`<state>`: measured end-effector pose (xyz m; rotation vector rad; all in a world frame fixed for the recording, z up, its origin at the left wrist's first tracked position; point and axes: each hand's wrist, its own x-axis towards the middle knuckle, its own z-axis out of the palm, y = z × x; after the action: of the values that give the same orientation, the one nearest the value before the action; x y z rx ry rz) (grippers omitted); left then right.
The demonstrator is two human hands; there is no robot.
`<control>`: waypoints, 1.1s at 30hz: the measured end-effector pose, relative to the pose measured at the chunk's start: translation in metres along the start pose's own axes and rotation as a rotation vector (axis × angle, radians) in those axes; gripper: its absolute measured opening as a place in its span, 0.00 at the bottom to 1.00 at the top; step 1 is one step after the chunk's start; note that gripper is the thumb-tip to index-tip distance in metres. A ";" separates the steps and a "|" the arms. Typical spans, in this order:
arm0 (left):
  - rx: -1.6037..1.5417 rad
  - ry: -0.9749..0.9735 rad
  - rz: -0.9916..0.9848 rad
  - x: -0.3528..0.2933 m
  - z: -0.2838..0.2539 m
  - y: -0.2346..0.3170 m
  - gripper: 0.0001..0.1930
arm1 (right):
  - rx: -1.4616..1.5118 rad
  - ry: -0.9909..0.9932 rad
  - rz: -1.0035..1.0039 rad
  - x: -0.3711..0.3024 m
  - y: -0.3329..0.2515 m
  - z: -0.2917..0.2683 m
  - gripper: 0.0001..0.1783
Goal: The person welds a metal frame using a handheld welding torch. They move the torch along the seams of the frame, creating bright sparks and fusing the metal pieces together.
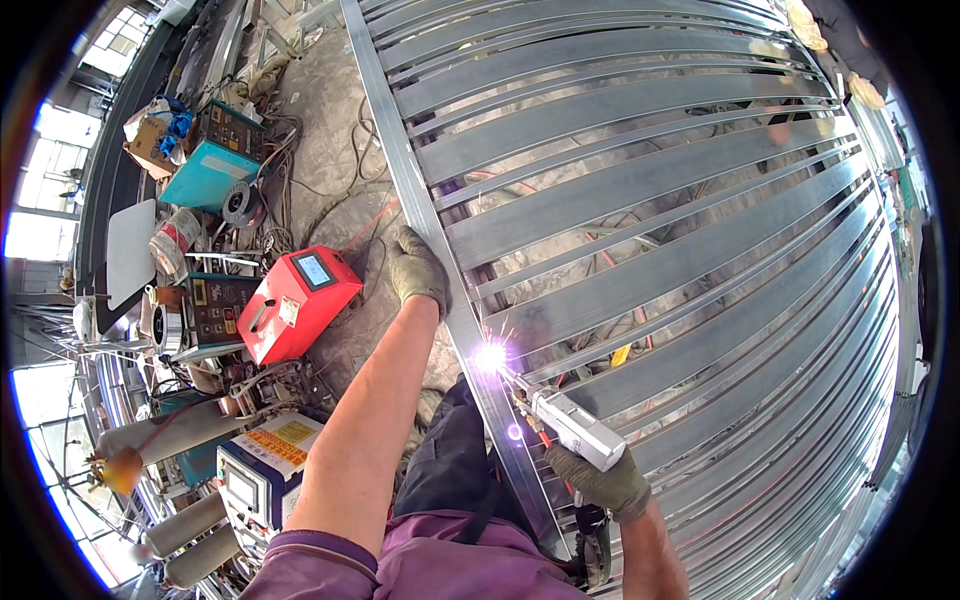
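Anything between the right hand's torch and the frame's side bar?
Nothing visible. The torch in the right hand points at the spark on the side bar; glare hides exact contact. The left hand rests against that bar, clear of the torch.

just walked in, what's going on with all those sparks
The person's gloved right hand holds a torch, its tip at a bright, sparking spot on the edge bar of a slatted metal frame. The gloved left hand is against that bar, farther up. A red machine sits off to the left.

A head-worn fisheye looks down from close above the metal frame (560, 216).
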<state>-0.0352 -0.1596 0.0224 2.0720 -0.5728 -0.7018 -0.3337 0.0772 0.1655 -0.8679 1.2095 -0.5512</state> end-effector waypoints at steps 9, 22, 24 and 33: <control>-0.009 -0.026 -0.017 -0.003 -0.003 0.006 0.32 | -0.056 0.016 -0.039 -0.002 0.000 0.000 0.28; -0.016 0.028 0.015 0.008 0.004 -0.011 0.29 | -0.056 -0.020 -0.010 -0.007 0.007 -0.003 0.29; -0.058 0.022 0.000 0.009 0.005 -0.012 0.29 | -0.035 0.008 -0.001 -0.006 0.006 -0.001 0.28; 0.008 0.028 0.010 0.004 0.004 -0.003 0.32 | 0.013 0.095 0.058 -0.013 0.015 0.003 0.23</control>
<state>-0.0348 -0.1628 0.0167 2.0819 -0.5709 -0.6651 -0.3353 0.0967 0.1612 -0.8006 1.3122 -0.5579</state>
